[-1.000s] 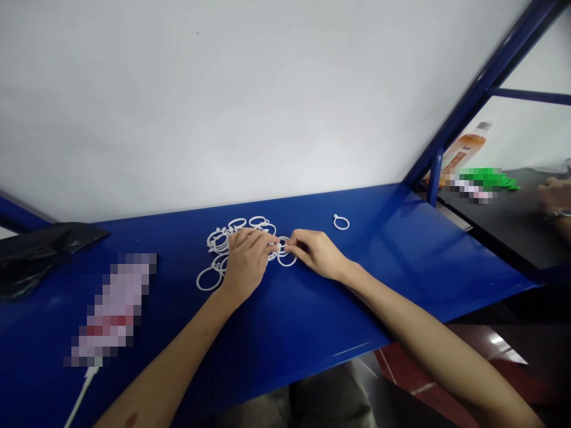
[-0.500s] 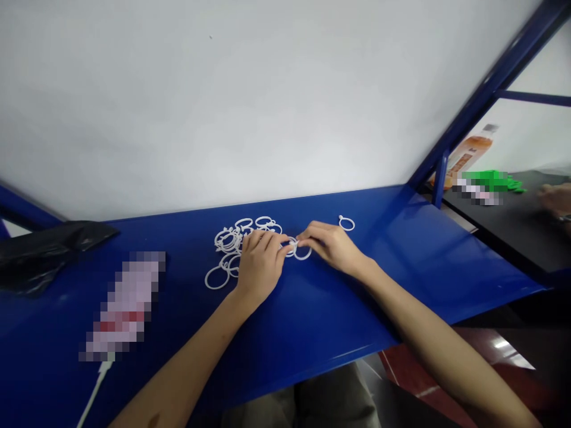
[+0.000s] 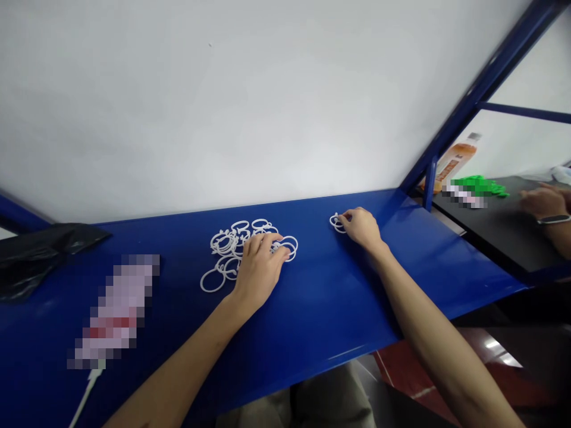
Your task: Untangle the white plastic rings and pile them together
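Note:
Several white plastic rings (image 3: pixel 213 281), each with a small knob, lie in a loose pile left of centre. My left hand (image 3: pixel 259 267) rests over the right part of the pile, fingers curved and thumb apart. Between and beyond its fingertips show a few more rings (image 3: pixel 292 241); it touches them without a visible grip. Farther right, my right hand (image 3: pixel 362 229) has thumb and fingers pinched on a white ring (image 3: pixel 339 228). This ring overlaps or lies against another one on the blue table (image 3: pixel 312 321); the fingers partly cover both.
At left lie a black plastic bag (image 3: pixel 44 252) and a blurred-out phone-like object (image 3: pixel 118 306) with a white cable (image 3: pixel 84 395). A white wall (image 3: pixel 267 107) backs the table. Beyond the blue frame (image 3: pixel 429 181) are an orange bottle (image 3: pixel 457 160), green pieces (image 3: pixel 484 185) and another person's hands (image 3: pixel 544 202).
My right hand has moved right, from beside my left hand to the separate ring, carrying a ring from the pile. My left hand has stayed over the pile, its thumb and fingers now apart.

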Demonstrator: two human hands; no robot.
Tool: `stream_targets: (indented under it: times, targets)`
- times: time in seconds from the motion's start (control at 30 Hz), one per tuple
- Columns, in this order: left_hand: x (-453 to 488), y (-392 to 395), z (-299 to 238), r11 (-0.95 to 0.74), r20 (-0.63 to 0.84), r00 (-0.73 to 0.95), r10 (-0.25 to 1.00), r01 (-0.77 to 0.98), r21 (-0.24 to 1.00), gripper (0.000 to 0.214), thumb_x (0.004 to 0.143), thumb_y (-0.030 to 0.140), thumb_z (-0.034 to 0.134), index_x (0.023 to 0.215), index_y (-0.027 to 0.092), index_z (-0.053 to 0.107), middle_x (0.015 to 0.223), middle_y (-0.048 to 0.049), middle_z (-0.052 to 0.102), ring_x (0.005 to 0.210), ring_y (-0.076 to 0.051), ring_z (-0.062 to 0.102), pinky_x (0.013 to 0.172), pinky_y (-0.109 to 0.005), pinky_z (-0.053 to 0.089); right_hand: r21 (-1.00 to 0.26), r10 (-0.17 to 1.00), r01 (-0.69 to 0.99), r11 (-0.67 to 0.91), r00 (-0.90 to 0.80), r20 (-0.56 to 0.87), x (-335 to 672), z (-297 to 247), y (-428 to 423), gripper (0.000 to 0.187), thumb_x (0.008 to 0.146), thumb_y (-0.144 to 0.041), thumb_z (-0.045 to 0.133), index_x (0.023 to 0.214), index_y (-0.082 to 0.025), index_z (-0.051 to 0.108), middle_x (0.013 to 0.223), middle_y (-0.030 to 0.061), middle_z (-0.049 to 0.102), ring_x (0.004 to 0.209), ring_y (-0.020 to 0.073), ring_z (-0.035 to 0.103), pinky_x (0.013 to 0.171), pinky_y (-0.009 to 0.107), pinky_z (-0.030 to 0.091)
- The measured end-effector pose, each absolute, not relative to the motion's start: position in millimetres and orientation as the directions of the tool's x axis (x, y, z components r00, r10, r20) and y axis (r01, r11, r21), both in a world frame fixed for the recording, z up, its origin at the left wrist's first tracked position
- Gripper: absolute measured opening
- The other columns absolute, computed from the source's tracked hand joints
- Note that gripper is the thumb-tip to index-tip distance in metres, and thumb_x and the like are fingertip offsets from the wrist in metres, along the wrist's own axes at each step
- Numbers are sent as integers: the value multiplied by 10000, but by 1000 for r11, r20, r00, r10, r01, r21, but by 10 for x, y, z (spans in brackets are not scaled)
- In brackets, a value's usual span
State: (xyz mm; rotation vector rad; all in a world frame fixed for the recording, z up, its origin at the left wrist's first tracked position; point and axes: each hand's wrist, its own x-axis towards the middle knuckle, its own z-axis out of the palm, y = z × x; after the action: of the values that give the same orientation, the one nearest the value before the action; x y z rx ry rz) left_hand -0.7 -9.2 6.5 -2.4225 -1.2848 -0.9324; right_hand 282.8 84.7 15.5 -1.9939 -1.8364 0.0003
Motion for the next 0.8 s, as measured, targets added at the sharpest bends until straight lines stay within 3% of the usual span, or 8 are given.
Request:
stream_targets:
  times: [0.17,0.3,0.4,0.47,0.57,0.67,0.8]
  targets:
    - [4,-99,77,-575,698,395,597,817,29,206,898,96,593,920,242,738,1027,-78,632,951,-247,500,821,-383,431,-258,895,966,11,106,432,2726,232,775,332,921,-341,608,1125,-98,705,1108,219,625,1057,344,566,886,464,473]
    - [8,-90,80,-591,697,415,585,806,16,249,909,76,565,949,251,738,946,-58,655,904,-235,499,809,-381,423,-361,835,878,314,-74,545,2554,312,679,301,961,-374,555,1097,-150,701,1066,158,660,1014,295,585,898,460,481]
    - [-4,-83,84,-600,683,425,594,800,24,267,920,70,543,970,253,731,919,-45,695,909,-243,508,821,-400,422,-485,798,649,587,-360,484,2358,347,548,290,970,-395,556,1149,-198,673,988,70,700,880,202,631,828,365,508]
    - [-13,-81,89,-603,672,432,601,797,27,264,920,70,541,972,251,726,936,-41,717,930,-251,521,834,-415,421,-551,774,544,632,-475,418,2236,330,466,307,950,-398,596,1171,-193,657,959,49,712,819,172,642,772,322,511]
    - [-9,-89,93,-630,665,450,596,776,40,256,921,69,535,979,243,715,963,-37,730,957,-255,553,862,-432,414,-618,778,493,613,-516,360,2119,260,399,239,956,-340,589,1111,-175,665,908,37,722,745,143,643,711,284,501]
    - [16,-101,82,-674,663,422,618,720,169,216,944,115,528,1047,233,677,964,-32,732,937,-229,595,870,-420,425,-648,784,471,598,-510,354,2083,216,385,174,971,-291,559,1028,-172,672,881,30,725,730,133,643,691,264,489]
    - [26,-85,59,-608,662,237,711,680,409,173,942,225,599,1114,214,611,912,-16,735,926,-206,629,884,-389,451,-645,748,428,633,-555,365,2069,256,352,192,981,-330,556,980,-183,679,901,39,728,772,145,657,703,265,494]
